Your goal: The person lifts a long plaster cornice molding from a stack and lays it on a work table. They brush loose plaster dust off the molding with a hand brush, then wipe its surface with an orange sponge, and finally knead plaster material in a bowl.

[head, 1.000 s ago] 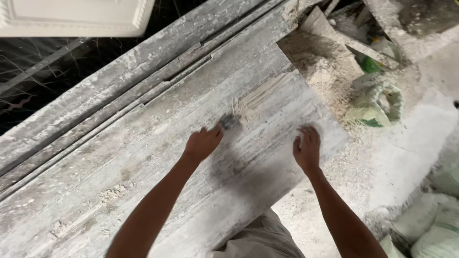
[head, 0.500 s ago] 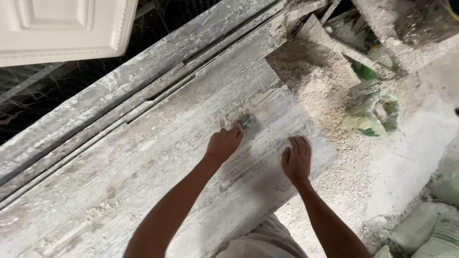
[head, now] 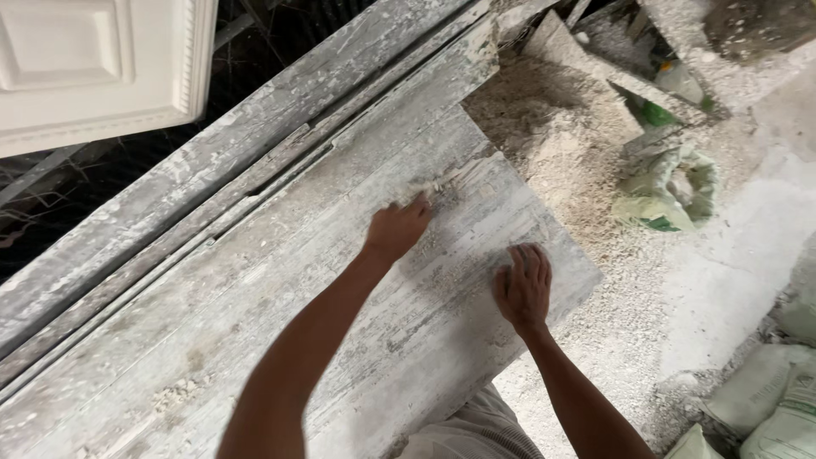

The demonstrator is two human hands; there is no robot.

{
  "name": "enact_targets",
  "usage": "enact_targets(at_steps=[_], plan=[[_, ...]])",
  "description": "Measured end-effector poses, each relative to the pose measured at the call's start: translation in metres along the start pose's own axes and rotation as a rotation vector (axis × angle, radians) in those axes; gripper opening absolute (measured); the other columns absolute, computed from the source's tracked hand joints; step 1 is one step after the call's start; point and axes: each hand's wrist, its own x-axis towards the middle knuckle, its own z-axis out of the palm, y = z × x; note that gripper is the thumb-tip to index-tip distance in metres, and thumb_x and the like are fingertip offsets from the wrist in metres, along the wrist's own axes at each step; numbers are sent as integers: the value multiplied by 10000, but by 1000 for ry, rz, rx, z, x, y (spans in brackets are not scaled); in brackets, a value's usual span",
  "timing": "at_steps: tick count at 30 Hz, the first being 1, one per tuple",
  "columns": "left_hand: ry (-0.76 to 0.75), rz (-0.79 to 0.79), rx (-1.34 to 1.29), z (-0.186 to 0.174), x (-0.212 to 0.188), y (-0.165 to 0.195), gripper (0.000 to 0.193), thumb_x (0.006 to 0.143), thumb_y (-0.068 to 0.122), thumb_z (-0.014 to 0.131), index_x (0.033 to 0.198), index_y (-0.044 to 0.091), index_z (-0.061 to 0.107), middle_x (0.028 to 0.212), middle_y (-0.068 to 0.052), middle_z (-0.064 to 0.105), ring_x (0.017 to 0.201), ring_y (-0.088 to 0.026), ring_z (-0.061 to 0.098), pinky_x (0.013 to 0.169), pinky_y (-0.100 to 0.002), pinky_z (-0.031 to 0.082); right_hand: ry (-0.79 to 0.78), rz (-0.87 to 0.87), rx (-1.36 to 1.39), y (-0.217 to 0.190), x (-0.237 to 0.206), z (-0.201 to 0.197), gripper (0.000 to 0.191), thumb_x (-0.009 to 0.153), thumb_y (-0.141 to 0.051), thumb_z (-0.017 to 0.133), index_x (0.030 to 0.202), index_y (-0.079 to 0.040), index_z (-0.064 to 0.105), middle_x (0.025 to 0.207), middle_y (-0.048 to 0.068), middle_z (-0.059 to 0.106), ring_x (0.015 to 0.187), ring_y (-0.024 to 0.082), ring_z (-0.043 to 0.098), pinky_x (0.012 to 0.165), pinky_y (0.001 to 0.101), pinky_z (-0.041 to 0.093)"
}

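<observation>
A long grey slab (head: 280, 280) crusted with white plaster runs diagonally across the view. My left hand (head: 398, 228) is closed around a small scraper (head: 435, 184) whose blade lies on the slab's surface near its far end. My right hand (head: 524, 287) rests flat, fingers spread, on the slab close to its right corner. Loose crumbs of dried plaster lie between the two hands.
A pile of pale rubble and dust (head: 561, 127) sits past the slab's end. A crumpled green-and-white sack (head: 671, 187) lies to the right, more sacks (head: 765, 399) at the lower right. A white moulded panel (head: 93, 68) fills the upper left corner.
My left hand has pushed the scraper along the slab toward its far end. My right hand has shifted a little on the slab and stays flat.
</observation>
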Motion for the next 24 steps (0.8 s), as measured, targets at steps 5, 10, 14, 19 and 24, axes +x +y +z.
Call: enact_targets(at_steps=[5,10,14,19,24], plan=[[-92,7,51,0,39,15,312,874,59,692,1182,87,648,1332,-76,633,844,-310,740,513,-365,601,-11,8,4,5,-4,2,387,1006,-187,527,1347,-9,566,1403,217,533,1407,413,445,1198,557,339],[-277,97,103,-62,-52,-17,531,858,65,683,1374,95,564,1213,-130,606,864,-347,734,330,-283,539,-22,36,27,8,-4,5,377,1024,-182,536,1359,-9,555,1410,212,526,1423,408,444,1222,551,342],[-260,150,21,-65,-62,-14,542,886,25,644,1415,70,530,1453,-149,540,687,-300,709,341,-332,522,-67,68,-14,9,-1,8,436,959,-219,588,1343,-16,559,1404,219,519,1405,422,434,1192,567,334],[-105,10,25,5,78,47,131,1059,121,658,1190,121,656,1356,-101,609,921,-290,736,623,-402,584,-48,45,-2,10,-4,8,445,968,-211,593,1360,-6,546,1426,227,510,1429,427,420,1204,560,331],[-160,33,47,-2,78,27,434,859,98,708,1286,89,633,1355,-90,587,840,-301,739,493,-389,602,-50,53,19,9,-4,7,435,976,-226,601,1360,-26,557,1417,218,526,1418,418,433,1197,555,335]])
